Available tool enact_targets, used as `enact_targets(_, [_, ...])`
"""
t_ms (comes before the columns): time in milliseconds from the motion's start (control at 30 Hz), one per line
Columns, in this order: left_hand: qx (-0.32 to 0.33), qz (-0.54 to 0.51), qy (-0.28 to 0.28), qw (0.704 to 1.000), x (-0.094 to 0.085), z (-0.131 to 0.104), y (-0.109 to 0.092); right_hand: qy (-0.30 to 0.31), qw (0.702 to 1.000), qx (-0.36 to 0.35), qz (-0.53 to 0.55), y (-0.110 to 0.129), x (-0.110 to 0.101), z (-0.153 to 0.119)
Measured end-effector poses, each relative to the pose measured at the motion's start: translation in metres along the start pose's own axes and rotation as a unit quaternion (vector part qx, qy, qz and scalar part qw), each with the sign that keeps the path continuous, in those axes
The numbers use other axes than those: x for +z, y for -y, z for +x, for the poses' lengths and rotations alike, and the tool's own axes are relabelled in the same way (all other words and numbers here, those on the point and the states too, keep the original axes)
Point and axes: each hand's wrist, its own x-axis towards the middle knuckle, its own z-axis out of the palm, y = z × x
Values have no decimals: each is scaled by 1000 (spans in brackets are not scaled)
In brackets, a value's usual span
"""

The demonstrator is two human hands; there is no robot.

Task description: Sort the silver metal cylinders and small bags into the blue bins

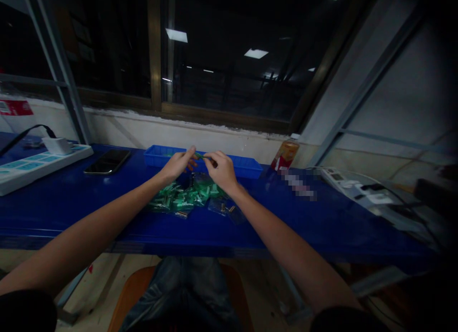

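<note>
Both my hands are raised over the blue table [136, 217], in front of a long blue tray [246, 166]. A small green piece [199, 155] spans the gap between them. My left hand [181, 163] pinches its left end between thumb and fingers. The fingers of my right hand [221, 169] are closed on its right end. Below my hands lies a pile of green pieces [186, 197] in clear plastic. Just right of the pile, small metallic pieces [227, 208] rest on clear plastic, close to my right forearm.
A phone [107, 161] and a white power strip [46, 165] lie at the left. An orange-red container [285, 155] stands right of the tray. Another power strip [361, 191] with cables is at the right. A window is behind the table.
</note>
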Motion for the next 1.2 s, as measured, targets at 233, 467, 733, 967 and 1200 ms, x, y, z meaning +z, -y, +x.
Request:
enact_targets(233, [-70, -96, -52, 992, -3, 6, 6, 45, 999, -17, 4, 3, 11, -5])
enact_targets(467, [201, 214, -77, 953, -5, 5, 13, 41, 950, 232, 205, -1, 13, 3])
enact_targets(733, [291, 293, -22, 911, -3, 1, 11, 4, 936, 290, 199, -9, 13, 4])
enact_targets(967, [-14, 14, -16, 1000, -5, 4, 5, 38, 998, -9, -51, -1, 4, -3])
enact_targets(1200, [-91, -149, -58, 983, -21, 16, 9, 55, 997, -27, -46, 2, 5, -3])
